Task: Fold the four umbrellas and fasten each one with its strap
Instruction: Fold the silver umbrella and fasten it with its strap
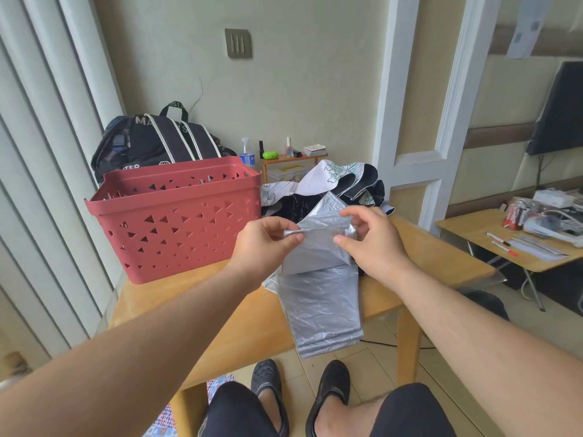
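Both hands pinch the silver umbrella (318, 298) at table centre: left hand (265, 244) on its strap (291, 232), right hand (369, 241) on canopy. Strap unfastened; another umbrella (331, 184) lies unfolded at twelve o'clock.

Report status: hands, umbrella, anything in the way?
Left hand pinches the strap; right hand grips the silver umbrella. Pleats gathered, strap not fastened. Red basket and another umbrella close by, not blocking.

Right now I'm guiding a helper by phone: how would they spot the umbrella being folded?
Find the wooden table with the red basket. Right of the basket, both hands pinch the silver umbrella, hanging over the table's near edge; the umbrella behind is black-and-white patterned.
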`<control>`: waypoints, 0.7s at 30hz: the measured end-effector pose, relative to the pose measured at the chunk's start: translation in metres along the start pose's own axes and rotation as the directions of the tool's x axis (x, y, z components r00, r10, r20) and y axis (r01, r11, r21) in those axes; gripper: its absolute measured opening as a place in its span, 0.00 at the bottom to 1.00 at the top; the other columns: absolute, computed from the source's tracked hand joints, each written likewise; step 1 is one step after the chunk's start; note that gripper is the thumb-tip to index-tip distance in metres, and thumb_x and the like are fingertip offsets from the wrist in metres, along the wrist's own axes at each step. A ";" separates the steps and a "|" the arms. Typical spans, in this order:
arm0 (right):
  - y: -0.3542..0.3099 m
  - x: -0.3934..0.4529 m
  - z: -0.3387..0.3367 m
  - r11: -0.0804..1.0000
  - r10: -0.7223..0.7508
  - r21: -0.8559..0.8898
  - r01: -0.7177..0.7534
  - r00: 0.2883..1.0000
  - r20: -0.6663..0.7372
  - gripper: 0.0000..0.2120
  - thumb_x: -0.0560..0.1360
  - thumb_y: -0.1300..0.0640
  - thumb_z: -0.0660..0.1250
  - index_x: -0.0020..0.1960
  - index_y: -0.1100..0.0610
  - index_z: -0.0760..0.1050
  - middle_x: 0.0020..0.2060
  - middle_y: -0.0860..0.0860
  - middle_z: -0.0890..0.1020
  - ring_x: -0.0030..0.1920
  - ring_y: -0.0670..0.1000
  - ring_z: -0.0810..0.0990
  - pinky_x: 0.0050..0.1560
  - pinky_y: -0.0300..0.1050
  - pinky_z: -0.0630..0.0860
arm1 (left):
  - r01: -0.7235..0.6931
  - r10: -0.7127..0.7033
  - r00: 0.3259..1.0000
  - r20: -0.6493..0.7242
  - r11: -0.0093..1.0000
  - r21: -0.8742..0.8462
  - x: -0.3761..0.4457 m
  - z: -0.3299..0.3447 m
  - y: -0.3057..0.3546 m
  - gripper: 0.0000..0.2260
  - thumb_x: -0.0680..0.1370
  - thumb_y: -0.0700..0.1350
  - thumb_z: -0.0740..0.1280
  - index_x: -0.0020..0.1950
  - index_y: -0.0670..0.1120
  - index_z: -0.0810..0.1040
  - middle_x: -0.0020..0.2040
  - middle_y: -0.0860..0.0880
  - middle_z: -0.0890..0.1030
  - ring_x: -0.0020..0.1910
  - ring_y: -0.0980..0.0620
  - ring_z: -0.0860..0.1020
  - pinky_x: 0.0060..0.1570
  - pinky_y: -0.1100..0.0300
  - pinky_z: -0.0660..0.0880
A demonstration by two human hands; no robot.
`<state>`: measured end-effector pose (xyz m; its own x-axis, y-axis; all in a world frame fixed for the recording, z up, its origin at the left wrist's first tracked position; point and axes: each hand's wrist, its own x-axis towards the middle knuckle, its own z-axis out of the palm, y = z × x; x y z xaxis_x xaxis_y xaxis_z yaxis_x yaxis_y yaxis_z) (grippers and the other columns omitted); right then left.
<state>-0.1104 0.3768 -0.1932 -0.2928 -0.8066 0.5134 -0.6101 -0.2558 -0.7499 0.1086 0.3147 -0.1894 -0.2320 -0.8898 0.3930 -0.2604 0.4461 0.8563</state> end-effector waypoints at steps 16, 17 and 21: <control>0.002 0.004 -0.010 0.952 0.185 0.228 -0.206 0.976 0.110 0.17 0.70 0.67 0.80 0.51 0.50 0.80 0.41 0.52 0.83 0.39 0.46 0.80 0.46 0.43 0.78 | -0.023 0.024 0.999 -0.026 0.997 0.071 0.000 -0.006 -0.010 0.07 0.74 0.50 0.80 0.42 0.62 0.85 0.43 0.55 0.82 0.46 0.54 0.79 0.53 0.50 0.80; 0.003 0.004 -0.010 0.931 0.218 0.275 -0.239 0.970 0.106 0.17 0.71 0.69 0.79 0.52 0.50 0.80 0.43 0.54 0.84 0.40 0.47 0.81 0.46 0.43 0.78 | -0.017 0.019 0.999 -0.031 0.997 0.071 0.000 -0.006 -0.010 0.07 0.74 0.51 0.80 0.42 0.62 0.85 0.44 0.55 0.83 0.47 0.54 0.79 0.53 0.51 0.80; 0.007 0.002 -0.007 0.886 0.289 0.356 -0.297 0.954 0.077 0.17 0.75 0.69 0.75 0.58 0.53 0.80 0.46 0.56 0.85 0.42 0.50 0.82 0.44 0.42 0.77 | -0.012 0.014 1.000 -0.027 0.998 0.068 -0.001 -0.004 -0.011 0.05 0.73 0.52 0.80 0.43 0.60 0.86 0.45 0.56 0.83 0.47 0.54 0.80 0.53 0.53 0.79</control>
<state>-0.1201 0.3773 -0.1943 -0.3986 -0.8849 0.2411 -0.1919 -0.1766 -0.9654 0.1156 0.3101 -0.1973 -0.2104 -0.8856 0.4141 -0.3210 0.4627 0.8264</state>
